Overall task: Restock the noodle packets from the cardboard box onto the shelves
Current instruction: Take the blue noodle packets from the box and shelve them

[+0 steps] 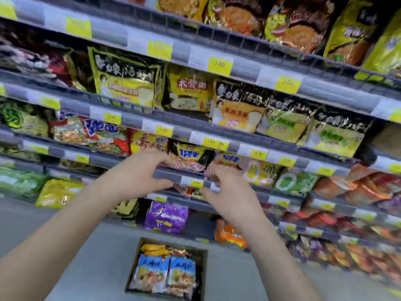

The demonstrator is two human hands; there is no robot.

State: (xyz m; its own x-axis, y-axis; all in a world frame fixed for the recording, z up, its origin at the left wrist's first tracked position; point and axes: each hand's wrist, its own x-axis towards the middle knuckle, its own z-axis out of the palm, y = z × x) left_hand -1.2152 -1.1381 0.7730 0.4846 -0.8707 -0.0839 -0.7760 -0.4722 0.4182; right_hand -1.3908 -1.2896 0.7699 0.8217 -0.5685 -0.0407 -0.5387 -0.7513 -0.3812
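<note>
While left hand [138, 174] and right hand [230, 192] curl at the mid-frame shelf [167, 173], grip unclear, the cardboard box [134, 266] lies straight below, between them.

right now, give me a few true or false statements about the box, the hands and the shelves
1. The cardboard box sits on the floor, lower in view than the hands. True.
2. The box is empty. False: it holds packets, with two blue packets on top.
3. The left hand and the right hand are both at a shelf's front rail. True.
4. The purple packet is on the top shelf. False: it sits on a low shelf, below the hands.
5. Yellow price tags line the shelf rails. True.
</note>
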